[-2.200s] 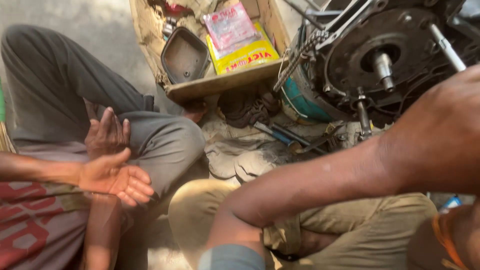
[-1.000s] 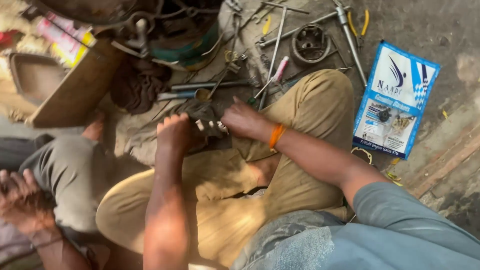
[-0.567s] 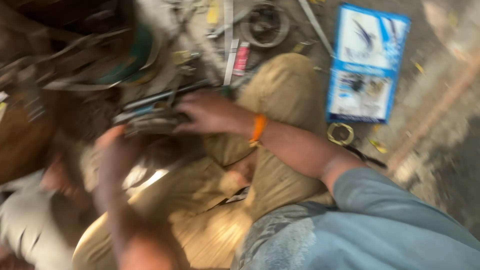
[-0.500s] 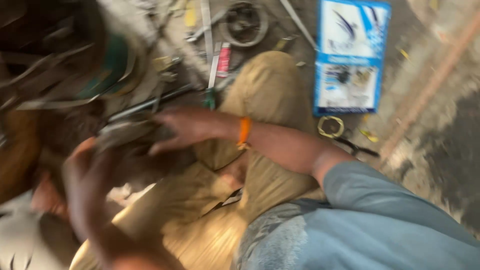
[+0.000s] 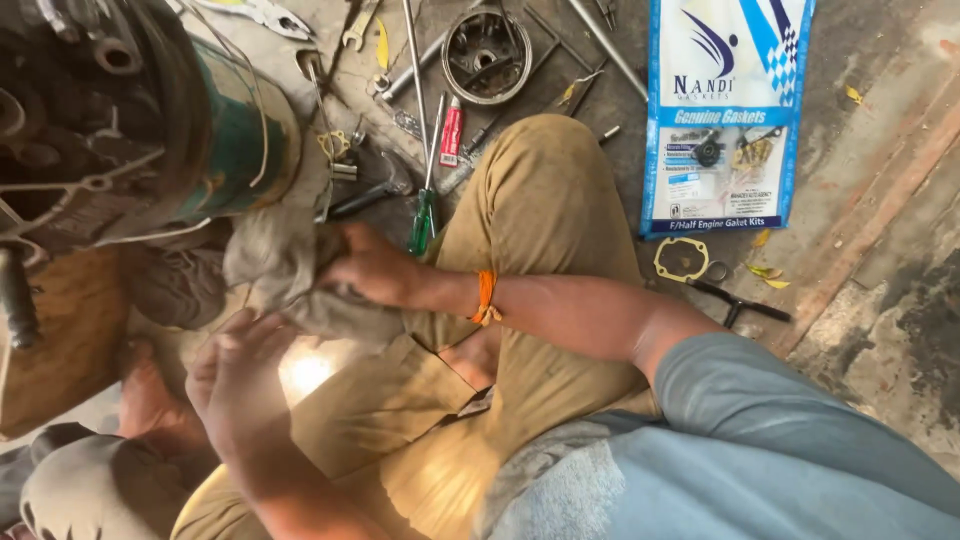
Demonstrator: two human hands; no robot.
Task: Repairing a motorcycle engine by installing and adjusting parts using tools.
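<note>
A: Nearest, low left: left hand (image 5: 240, 375), fingers spread wide, palm open, gripping nothing, fingertips just under the rag (image 5: 285, 275).

B: And the right?

A: Right hand (image 5: 372, 268), orange band (image 5: 485, 298) at the wrist, closed on the rag's right edge, fingers curled into the cloth.

B: Rag's place?

A: Over the lap, left of the bent knee (image 5: 530, 200) in tan trousers, just below the engine (image 5: 110, 120). Grey, crumpled, hanging loose between both hands.

B: Farther out?

A: Green-handled screwdriver (image 5: 424, 215) on the ground just beyond the right hand, shaft pointing far. Red tube (image 5: 451, 132) beside it. Past that, a round metal part (image 5: 486, 55) among long rods and wrenches.

B: To the right?

A: Blue-and-white gasket packet (image 5: 722, 115) lying flat, well apart from the hands. Loose gasket (image 5: 682, 259) just near of it, pliers (image 5: 740, 300) touching or close by; cannot tell which.

B: Far left?

A: Engine with a green-painted housing, wires across it, filling the corner. Bare foot (image 5: 150, 395) of another person low left, near the open hand.
</note>
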